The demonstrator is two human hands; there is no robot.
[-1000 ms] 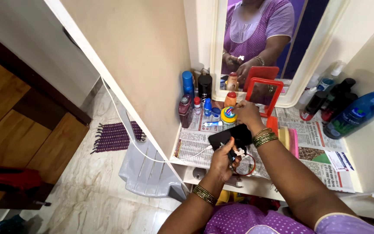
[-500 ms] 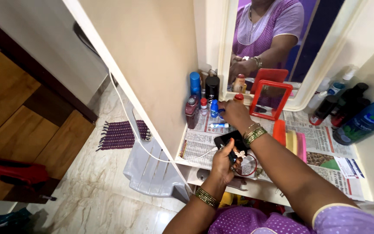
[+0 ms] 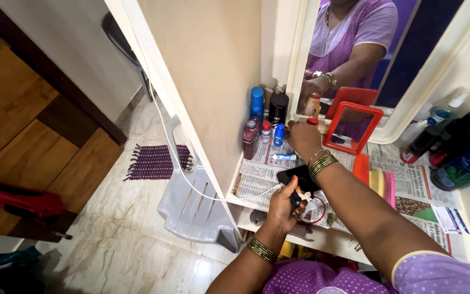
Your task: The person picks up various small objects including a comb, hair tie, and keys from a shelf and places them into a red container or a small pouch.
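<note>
Left hand (image 3: 285,202) closed around small white flower-shaped hair clip (image 3: 302,195), over front edge of newspaper-lined shelf (image 3: 257,182). Clip probably light, rigid, brittle; pinch by body. Right hand (image 3: 303,139) cups small round container near shelf's back edge; grip unclear.

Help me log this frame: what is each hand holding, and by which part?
The left hand fingers pinch a small dark item with a white piece; which part cannot be told. The right hand covers something small among the bottles; unclear.
</note>
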